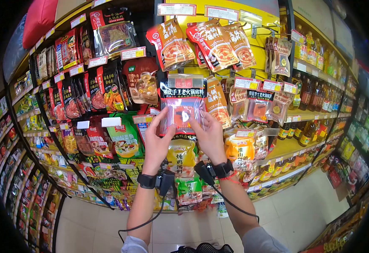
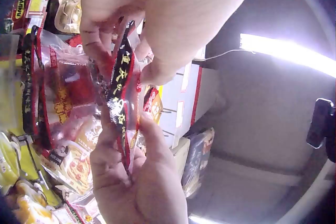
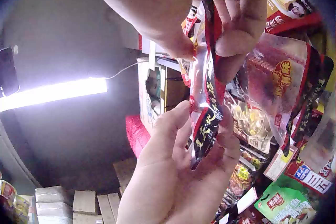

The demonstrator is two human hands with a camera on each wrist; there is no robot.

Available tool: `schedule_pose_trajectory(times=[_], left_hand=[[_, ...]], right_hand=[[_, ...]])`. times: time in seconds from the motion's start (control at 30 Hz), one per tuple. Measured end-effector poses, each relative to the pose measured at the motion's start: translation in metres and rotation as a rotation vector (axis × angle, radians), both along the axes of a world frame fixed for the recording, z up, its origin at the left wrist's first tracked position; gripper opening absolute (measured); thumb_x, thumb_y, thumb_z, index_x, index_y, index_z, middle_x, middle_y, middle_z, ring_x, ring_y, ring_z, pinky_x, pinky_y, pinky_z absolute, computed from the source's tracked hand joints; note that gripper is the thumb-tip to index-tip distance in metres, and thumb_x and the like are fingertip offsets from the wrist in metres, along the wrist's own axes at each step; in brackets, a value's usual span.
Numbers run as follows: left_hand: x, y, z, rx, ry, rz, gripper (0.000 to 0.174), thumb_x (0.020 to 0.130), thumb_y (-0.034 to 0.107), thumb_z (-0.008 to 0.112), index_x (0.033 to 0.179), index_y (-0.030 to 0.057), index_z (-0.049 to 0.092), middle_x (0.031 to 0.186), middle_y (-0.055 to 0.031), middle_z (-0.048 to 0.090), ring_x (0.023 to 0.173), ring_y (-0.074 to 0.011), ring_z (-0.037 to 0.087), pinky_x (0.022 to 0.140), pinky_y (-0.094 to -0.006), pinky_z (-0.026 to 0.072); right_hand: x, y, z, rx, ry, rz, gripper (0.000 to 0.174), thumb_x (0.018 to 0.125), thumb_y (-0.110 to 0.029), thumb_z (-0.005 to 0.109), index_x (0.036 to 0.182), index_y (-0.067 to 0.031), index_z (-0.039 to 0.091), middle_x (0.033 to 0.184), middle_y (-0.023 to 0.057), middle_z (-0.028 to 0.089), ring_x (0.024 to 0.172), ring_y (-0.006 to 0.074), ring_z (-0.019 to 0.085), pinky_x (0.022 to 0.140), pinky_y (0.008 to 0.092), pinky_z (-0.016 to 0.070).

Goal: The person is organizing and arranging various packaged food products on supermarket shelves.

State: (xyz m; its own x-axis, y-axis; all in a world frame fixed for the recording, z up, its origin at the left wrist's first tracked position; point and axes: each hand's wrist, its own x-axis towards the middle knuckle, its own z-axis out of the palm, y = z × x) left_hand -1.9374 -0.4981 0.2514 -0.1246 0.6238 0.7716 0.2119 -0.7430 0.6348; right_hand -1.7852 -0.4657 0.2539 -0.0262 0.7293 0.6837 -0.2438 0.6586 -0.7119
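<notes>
Both hands hold a hot pot seasoning packet [image 1: 182, 93] upright in front of the shelves. It has a black header with white characters, red trim and a clear window over a reddish block. My left hand [image 1: 158, 137] grips the packet's left side, and my right hand [image 1: 210, 137] grips the right side, thumbs on the front. Seen nearly edge-on in the left wrist view, the packet [image 2: 123, 85] runs between the two hands. Beyond it hangs a similar clear packet [image 2: 65, 79], which the right wrist view also shows.
Brown soup-base pouches [image 1: 170, 46] hang on a yellow back panel [image 1: 258, 44]. To the left, shelves carry dark seasoning bags [image 1: 113, 89] and a green pouch [image 1: 125, 135]. Bottles [image 1: 306, 93] line the right shelves. Price tags [image 1: 133, 53] stick out along the shelf edges.
</notes>
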Motion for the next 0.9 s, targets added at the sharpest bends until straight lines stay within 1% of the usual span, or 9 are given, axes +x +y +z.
schedule_pose_trajectory(times=[0.17, 0.3, 0.37, 0.5, 0.57, 0.67, 0.8, 0.87, 0.9], left_hand=[[-0.003, 0.02, 0.0, -0.071, -0.003, -0.054, 0.05, 0.088, 0.003, 0.061, 0.135, -0.0019, 0.046, 0.132, -0.0108, 0.054, 0.116, -0.0143, 0.052, 0.097, -0.0288, 0.0424], [-0.005, 0.033, -0.007, -0.062, 0.035, -0.03, 0.051, 0.088, 0.003, 0.061, 0.136, -0.001, 0.045, 0.131, -0.0097, 0.054, 0.113, -0.0127, 0.053, 0.094, -0.0278, 0.0445], [-0.003, 0.032, -0.01, -0.184, -0.058, -0.087, 0.051, 0.086, 0.002, 0.063, 0.134, -0.0015, 0.047, 0.123, -0.01, 0.058, 0.105, -0.0109, 0.055, 0.091, -0.026, 0.0449], [-0.006, 0.037, -0.019, -0.167, -0.072, -0.085, 0.052, 0.086, 0.002, 0.063, 0.135, -0.0002, 0.047, 0.123, -0.0092, 0.058, 0.098, -0.0074, 0.054, 0.084, -0.0233, 0.0459], [-0.009, 0.04, -0.023, -0.079, -0.025, -0.05, 0.052, 0.086, 0.003, 0.064, 0.135, 0.002, 0.047, 0.12, -0.0066, 0.057, 0.09, -0.0058, 0.053, 0.079, -0.0212, 0.0451], [-0.015, 0.041, -0.032, -0.126, 0.046, 0.007, 0.052, 0.086, 0.004, 0.063, 0.136, 0.0037, 0.048, 0.117, -0.0039, 0.055, 0.086, -0.0072, 0.053, 0.077, -0.0203, 0.0443], [-0.012, 0.038, -0.04, -0.083, -0.031, -0.038, 0.051, 0.086, 0.004, 0.063, 0.135, 0.0047, 0.048, 0.115, -0.0024, 0.053, 0.089, -0.0098, 0.052, 0.076, -0.0207, 0.0442], [-0.01, 0.035, -0.05, -0.088, -0.082, -0.032, 0.048, 0.088, 0.005, 0.061, 0.134, 0.0056, 0.049, 0.121, -0.0042, 0.051, 0.102, -0.0119, 0.051, 0.079, -0.0221, 0.0454], [-0.009, 0.031, -0.053, -0.089, -0.079, -0.039, 0.048, 0.088, 0.005, 0.061, 0.134, 0.0056, 0.049, 0.121, -0.0042, 0.051, 0.102, -0.0119, 0.051, 0.079, -0.0221, 0.0454]], right_hand=[[0.003, 0.027, -0.004, -0.043, -0.057, -0.03, 0.029, 0.087, -0.01, 0.065, 0.107, 0.0085, 0.058, 0.095, 0.0109, 0.068, 0.083, 0.0098, 0.063, 0.071, 0.0241, 0.0501], [0.006, 0.038, -0.01, -0.046, -0.064, -0.038, 0.029, 0.086, -0.011, 0.066, 0.107, 0.0082, 0.059, 0.093, 0.0103, 0.069, 0.082, 0.0101, 0.063, 0.07, 0.0244, 0.0503], [0.006, 0.039, -0.011, -0.024, -0.055, -0.025, 0.029, 0.086, -0.011, 0.067, 0.107, 0.0081, 0.059, 0.094, 0.0108, 0.069, 0.083, 0.0106, 0.064, 0.069, 0.0249, 0.0507], [0.003, 0.035, -0.014, -0.03, -0.05, -0.018, 0.029, 0.086, -0.011, 0.067, 0.107, 0.0078, 0.059, 0.094, 0.0122, 0.069, 0.083, 0.0112, 0.064, 0.07, 0.0252, 0.0511], [0.003, 0.03, -0.012, -0.035, -0.115, -0.088, 0.031, 0.086, -0.011, 0.067, 0.109, 0.0077, 0.057, 0.095, 0.0135, 0.069, 0.083, 0.0116, 0.064, 0.069, 0.0249, 0.0511], [0.003, 0.016, -0.011, -0.083, -0.154, -0.1, 0.036, 0.085, -0.011, 0.069, 0.112, 0.0058, 0.053, 0.093, 0.0133, 0.068, 0.082, 0.0119, 0.064, 0.068, 0.0248, 0.0512], [0.005, 0.015, -0.027, -0.142, -0.16, -0.125, 0.04, 0.084, -0.012, 0.07, 0.114, 0.0024, 0.048, 0.09, 0.0135, 0.067, 0.079, 0.0107, 0.064, 0.064, 0.0241, 0.05], [0.013, 0.011, -0.041, -0.168, -0.136, -0.021, 0.043, 0.085, -0.012, 0.07, 0.117, -0.0004, 0.043, 0.089, 0.013, 0.065, 0.075, 0.0102, 0.062, 0.06, 0.0233, 0.0481], [0.018, 0.011, -0.05, -0.17, -0.133, -0.028, 0.043, 0.085, -0.012, 0.07, 0.117, -0.0004, 0.043, 0.089, 0.013, 0.065, 0.075, 0.0102, 0.062, 0.06, 0.0233, 0.0481]])
